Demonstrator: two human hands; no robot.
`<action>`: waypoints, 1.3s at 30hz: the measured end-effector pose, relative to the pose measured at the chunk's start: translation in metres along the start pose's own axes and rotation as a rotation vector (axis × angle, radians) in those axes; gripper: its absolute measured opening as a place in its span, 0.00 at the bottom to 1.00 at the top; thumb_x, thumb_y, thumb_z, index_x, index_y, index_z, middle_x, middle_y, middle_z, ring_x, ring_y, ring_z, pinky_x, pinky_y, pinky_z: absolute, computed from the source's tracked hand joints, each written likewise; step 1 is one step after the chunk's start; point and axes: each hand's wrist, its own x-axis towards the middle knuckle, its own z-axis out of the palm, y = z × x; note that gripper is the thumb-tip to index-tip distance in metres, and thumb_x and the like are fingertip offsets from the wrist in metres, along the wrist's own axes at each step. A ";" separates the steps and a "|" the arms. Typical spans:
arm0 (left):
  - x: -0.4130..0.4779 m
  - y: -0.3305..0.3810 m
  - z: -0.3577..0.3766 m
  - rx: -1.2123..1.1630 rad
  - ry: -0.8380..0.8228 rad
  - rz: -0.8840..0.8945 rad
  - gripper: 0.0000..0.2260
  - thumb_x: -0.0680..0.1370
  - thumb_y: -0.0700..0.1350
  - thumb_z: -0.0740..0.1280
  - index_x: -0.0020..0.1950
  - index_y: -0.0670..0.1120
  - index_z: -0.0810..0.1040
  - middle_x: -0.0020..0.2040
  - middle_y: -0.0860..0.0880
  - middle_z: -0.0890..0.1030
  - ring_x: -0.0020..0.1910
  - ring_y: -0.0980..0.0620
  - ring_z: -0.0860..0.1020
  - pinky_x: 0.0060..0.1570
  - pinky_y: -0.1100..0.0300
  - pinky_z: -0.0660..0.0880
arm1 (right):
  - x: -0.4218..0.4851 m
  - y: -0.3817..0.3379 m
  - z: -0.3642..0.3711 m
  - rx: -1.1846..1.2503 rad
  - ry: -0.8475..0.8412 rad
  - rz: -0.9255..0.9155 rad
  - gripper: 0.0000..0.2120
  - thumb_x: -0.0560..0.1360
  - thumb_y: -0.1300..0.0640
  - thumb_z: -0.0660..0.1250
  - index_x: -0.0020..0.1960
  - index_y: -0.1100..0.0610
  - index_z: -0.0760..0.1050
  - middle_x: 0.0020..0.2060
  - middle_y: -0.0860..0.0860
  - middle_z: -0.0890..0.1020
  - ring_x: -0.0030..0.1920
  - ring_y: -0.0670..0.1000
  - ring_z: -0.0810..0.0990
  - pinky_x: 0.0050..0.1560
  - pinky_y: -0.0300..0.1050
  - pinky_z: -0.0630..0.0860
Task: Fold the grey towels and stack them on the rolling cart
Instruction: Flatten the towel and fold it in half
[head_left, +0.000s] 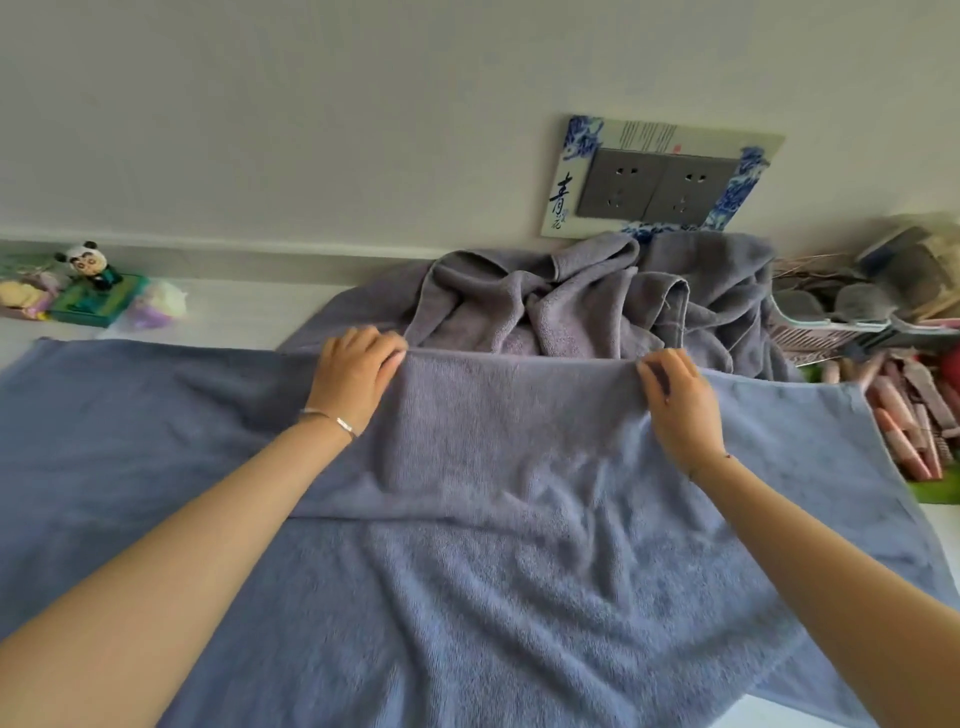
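Observation:
A grey towel (519, 441) lies in front of me on top of a larger blue-grey towel (130, 431) spread across the table. My left hand (353, 374) pinches the grey towel's far edge on the left. My right hand (675, 400) pinches the same edge on the right. The edge is stretched straight between both hands. Behind it a crumpled pile of grey towels (597, 301) rests against the wall. No rolling cart is in view.
A panda figurine (88, 265) and small items sit at the far left on the white table (249, 317). A grey double socket (660, 187) is on the wall. At the right stand a basket of brushes (857, 306) and a tray of pink tubes (909, 415).

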 end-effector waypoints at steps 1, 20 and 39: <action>0.012 0.003 -0.002 -0.015 0.020 -0.036 0.13 0.77 0.48 0.56 0.43 0.45 0.78 0.37 0.44 0.76 0.36 0.42 0.75 0.37 0.53 0.69 | 0.008 0.000 0.001 0.003 0.025 -0.009 0.08 0.79 0.57 0.61 0.47 0.62 0.73 0.44 0.54 0.75 0.41 0.54 0.74 0.42 0.49 0.71; -0.099 0.171 0.063 -0.043 -0.529 0.041 0.25 0.76 0.57 0.50 0.70 0.52 0.70 0.70 0.49 0.71 0.68 0.44 0.71 0.66 0.39 0.56 | -0.148 -0.011 0.034 -0.232 -0.362 0.079 0.32 0.76 0.35 0.36 0.76 0.46 0.55 0.76 0.44 0.53 0.76 0.47 0.48 0.75 0.46 0.41; -0.126 0.324 0.053 -0.207 -0.646 0.213 0.43 0.68 0.64 0.20 0.77 0.52 0.50 0.77 0.47 0.53 0.76 0.43 0.52 0.72 0.42 0.45 | -0.218 0.121 -0.136 -0.065 -0.063 0.647 0.33 0.73 0.42 0.66 0.74 0.52 0.60 0.75 0.53 0.59 0.74 0.56 0.58 0.73 0.56 0.57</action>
